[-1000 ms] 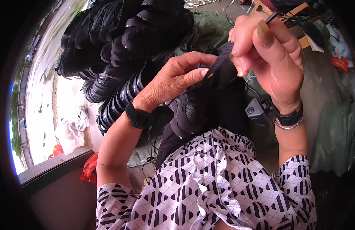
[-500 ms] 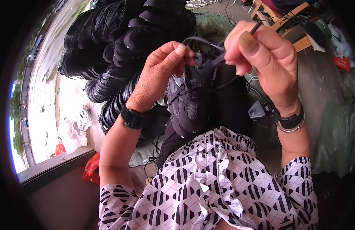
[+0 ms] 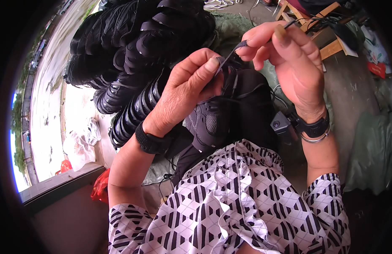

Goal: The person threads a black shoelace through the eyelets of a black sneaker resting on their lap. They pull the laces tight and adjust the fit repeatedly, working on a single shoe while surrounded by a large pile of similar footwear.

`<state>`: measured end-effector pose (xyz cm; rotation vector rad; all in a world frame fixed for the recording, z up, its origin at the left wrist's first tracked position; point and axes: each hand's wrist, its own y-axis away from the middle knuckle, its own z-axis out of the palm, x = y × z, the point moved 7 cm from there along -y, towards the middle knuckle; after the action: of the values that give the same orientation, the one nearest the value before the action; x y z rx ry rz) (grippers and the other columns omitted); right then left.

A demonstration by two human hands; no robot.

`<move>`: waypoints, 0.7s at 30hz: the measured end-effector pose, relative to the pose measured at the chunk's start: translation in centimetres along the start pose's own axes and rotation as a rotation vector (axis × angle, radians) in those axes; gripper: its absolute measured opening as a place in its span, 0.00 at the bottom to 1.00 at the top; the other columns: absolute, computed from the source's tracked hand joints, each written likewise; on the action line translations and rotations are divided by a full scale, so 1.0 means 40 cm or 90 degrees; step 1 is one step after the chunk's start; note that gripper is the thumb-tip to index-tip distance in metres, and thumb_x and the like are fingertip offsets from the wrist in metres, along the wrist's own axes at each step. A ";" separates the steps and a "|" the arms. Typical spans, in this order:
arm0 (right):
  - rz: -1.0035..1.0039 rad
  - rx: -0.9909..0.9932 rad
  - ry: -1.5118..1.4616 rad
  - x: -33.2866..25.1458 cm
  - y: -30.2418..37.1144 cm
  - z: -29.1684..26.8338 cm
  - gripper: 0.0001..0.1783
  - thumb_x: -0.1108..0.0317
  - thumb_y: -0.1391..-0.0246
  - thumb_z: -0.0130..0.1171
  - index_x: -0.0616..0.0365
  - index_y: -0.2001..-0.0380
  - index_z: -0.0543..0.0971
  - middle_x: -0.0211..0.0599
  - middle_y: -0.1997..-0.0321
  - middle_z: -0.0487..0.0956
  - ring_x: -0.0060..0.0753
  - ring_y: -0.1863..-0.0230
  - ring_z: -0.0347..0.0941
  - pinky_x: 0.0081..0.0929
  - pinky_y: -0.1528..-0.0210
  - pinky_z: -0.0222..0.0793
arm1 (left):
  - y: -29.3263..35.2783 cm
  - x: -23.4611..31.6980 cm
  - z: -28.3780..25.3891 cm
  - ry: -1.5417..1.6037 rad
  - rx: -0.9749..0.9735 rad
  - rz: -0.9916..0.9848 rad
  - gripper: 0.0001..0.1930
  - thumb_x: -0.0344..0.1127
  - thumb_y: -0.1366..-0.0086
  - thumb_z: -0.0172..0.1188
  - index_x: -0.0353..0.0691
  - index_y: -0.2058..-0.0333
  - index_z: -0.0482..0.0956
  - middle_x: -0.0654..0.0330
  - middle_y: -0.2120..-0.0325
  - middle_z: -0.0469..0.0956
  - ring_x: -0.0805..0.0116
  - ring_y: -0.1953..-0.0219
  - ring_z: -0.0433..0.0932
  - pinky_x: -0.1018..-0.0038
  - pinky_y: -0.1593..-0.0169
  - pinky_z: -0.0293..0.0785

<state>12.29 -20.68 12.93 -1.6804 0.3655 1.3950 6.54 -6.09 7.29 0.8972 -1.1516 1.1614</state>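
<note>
A dark grey sneaker (image 3: 204, 125) rests on my lap, toe toward me, its upper part hidden by my left hand. My left hand (image 3: 191, 78) is closed, thumb and forefinger pinched at the shoe's top by the lace holes. From there a dark shoelace (image 3: 230, 55) runs taut up to my right hand (image 3: 291, 63). That hand pinches the lace between thumb and forefinger. A thin black end pokes out above the thumb.
A large heap of black shoes (image 3: 132, 51) lies at the left. Wooden stool legs (image 3: 331, 48) stand at the far right, with green sheeting (image 3: 371, 152) nearer. A low ledge (image 3: 60, 184) and a red bag (image 3: 101, 186) are at the lower left.
My left hand has moved right and down onto the shoe's top. The lace between my hands, loosely looped before, is now straight. My right hand has shifted slightly left.
</note>
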 end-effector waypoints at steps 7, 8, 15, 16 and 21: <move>0.187 -0.150 0.183 0.226 0.129 0.098 0.10 0.70 0.39 0.56 0.63 0.57 0.76 0.30 0.68 0.78 0.19 0.66 0.74 0.20 0.61 0.70 | 0.004 0.008 -0.022 0.051 0.120 -0.046 0.12 0.41 0.26 0.47 0.41 0.56 0.73 0.73 0.78 0.65 0.89 0.83 0.51 0.88 0.79 0.47; 0.224 -0.170 0.116 0.219 0.129 0.102 0.09 0.69 0.39 0.56 0.64 0.58 0.76 0.30 0.70 0.77 0.20 0.68 0.73 0.20 0.62 0.70 | 0.012 0.016 -0.035 0.053 0.148 -0.046 0.12 0.41 0.26 0.46 0.41 0.54 0.73 0.73 0.78 0.66 0.89 0.83 0.51 0.88 0.80 0.46; 0.145 0.084 -0.240 0.093 0.091 -0.082 0.18 0.58 0.32 0.45 0.64 0.64 0.75 0.29 0.81 0.69 0.26 0.76 0.70 0.24 0.68 0.70 | 0.134 -0.123 -0.313 -0.078 0.323 -0.166 0.20 0.49 0.27 0.45 0.39 0.51 0.74 0.67 0.75 0.71 0.85 0.83 0.55 0.85 0.79 0.51; 0.146 0.123 -0.217 0.098 0.098 -0.117 0.18 0.58 0.32 0.45 0.64 0.63 0.75 0.29 0.81 0.69 0.27 0.77 0.70 0.25 0.68 0.70 | 0.152 -0.142 -0.301 -0.065 0.287 -0.192 0.20 0.50 0.27 0.46 0.40 0.50 0.74 0.67 0.75 0.71 0.85 0.82 0.55 0.85 0.78 0.52; 0.171 0.290 -0.163 0.099 0.157 -0.216 0.16 0.60 0.32 0.44 0.61 0.60 0.74 0.30 0.81 0.68 0.22 0.82 0.62 0.20 0.78 0.61 | 0.194 -0.222 -0.316 0.170 0.309 -0.211 0.16 0.31 0.30 0.45 0.40 0.46 0.72 0.70 0.73 0.69 0.86 0.81 0.57 0.87 0.78 0.53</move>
<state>14.59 -29.66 6.31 -1.0979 0.7211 1.5586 1.43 5.67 -4.31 1.2042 -0.4834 1.2566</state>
